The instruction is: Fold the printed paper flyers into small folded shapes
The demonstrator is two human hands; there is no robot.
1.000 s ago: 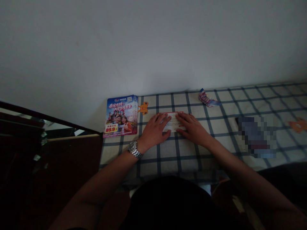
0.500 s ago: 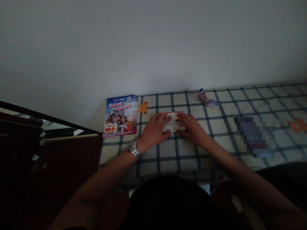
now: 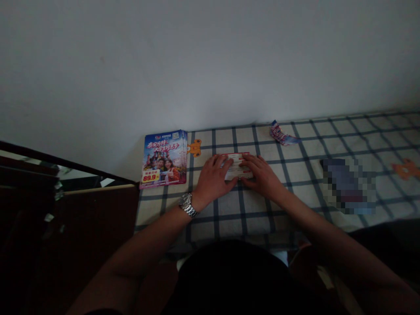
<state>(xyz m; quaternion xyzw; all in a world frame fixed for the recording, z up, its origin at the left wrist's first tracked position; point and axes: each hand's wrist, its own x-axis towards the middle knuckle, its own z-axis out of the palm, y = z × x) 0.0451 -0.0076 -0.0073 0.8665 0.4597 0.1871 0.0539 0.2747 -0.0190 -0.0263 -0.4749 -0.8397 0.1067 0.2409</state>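
A flyer (image 3: 233,168), its white printed side up with a red far edge, lies on the checked cloth (image 3: 231,214) in front of me. It is smaller than the flyers in the stack and looks folded. My left hand (image 3: 216,175) rests across its left part, fingers stretched out and thumb at the near edge. My right hand (image 3: 259,173) lies over its right part the same way, its thumb close to the left one. Both hands press on the paper from above and cover its ends. A silver watch (image 3: 187,204) is on my left wrist.
A stack of colourful flyers (image 3: 164,158) lies left of my hands, near the wall (image 3: 210,65). At the back right sits a crumpled piece of printed paper (image 3: 282,134). A pixelated dark item (image 3: 348,186) lies farther right. The cloth's left edge drops to a dark area.
My left hand has shifted slightly right, and its thumb has come closer to the right thumb along the flyer's near edge. The right hand has barely moved.
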